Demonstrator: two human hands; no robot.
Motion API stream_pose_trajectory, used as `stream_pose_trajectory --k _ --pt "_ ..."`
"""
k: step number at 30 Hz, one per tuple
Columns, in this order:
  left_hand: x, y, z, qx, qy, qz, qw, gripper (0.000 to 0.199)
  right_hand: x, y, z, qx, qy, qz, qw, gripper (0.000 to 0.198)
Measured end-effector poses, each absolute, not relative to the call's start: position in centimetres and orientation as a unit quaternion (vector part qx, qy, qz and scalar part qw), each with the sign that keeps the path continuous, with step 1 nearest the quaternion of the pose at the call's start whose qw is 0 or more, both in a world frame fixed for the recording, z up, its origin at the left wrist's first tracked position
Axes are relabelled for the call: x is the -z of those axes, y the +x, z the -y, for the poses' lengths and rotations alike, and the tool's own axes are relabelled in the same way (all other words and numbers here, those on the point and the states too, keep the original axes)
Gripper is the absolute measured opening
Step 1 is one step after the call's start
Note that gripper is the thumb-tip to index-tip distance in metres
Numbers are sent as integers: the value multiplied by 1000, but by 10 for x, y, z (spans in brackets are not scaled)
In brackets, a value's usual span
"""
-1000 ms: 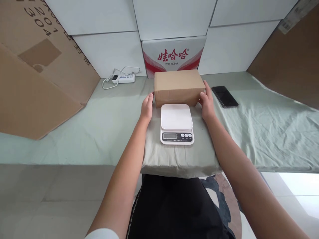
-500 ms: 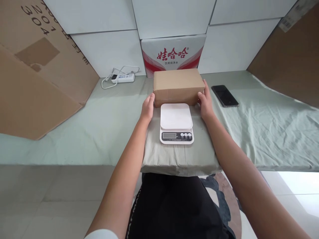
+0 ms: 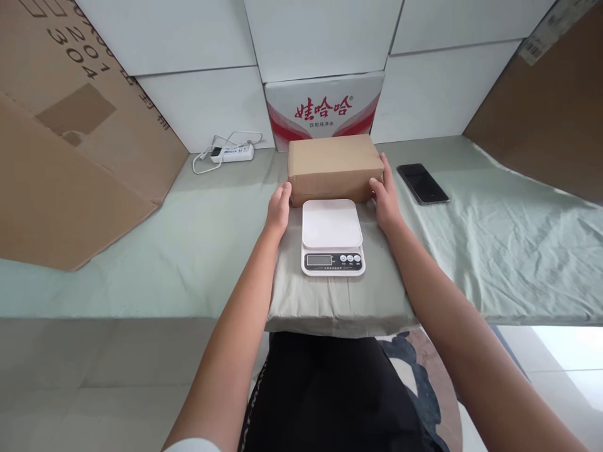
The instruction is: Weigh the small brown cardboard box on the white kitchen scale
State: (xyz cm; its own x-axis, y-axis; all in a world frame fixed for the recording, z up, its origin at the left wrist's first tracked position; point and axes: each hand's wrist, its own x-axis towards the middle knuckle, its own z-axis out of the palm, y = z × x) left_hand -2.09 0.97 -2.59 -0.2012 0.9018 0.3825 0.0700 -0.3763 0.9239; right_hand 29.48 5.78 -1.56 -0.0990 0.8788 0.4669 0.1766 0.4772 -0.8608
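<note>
A closed brown cardboard box (image 3: 335,164) sits just behind the white kitchen scale (image 3: 332,226). My left hand (image 3: 279,208) grips the box's left end, with the thumb on its front corner and the other fingers mostly hidden. At the opposite end, my right hand (image 3: 386,196) clasps the box, its thumb on the front face and its fingers along the side. The scale's platform bears nothing, and its display looks blank. Its buttons face me.
A black phone (image 3: 423,183) lies right of the box. At the back left is a white power strip (image 3: 232,153) with a cable. A red-and-white carton (image 3: 325,107) stands behind. Large cardboard panels (image 3: 89,163) flank the green cloth-covered table (image 3: 188,263).
The view has shifted slightly, moving everything a little in the picture. Both hands keep their hold on the box, which stays in place behind the scale.
</note>
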Motion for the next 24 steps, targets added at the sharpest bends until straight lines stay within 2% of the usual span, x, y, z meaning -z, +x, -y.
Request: stream_pose_trajectory --k 6,13,19,24 --pt "6 -19 1 -631 558 -446 303 84 1 290 -49 -322 -363 664 569 119" --pt "-22 -9 56 -662 566 -423 252 85 -20 300 16 -248 -359 677 593 109" --pt "-18 0 117 -647 550 -434 301 76 -1 313 72 -210 -387 682 584 102" --pt "-11 2 130 -641 528 -457 320 74 3 313 84 -212 -400 682 575 90"
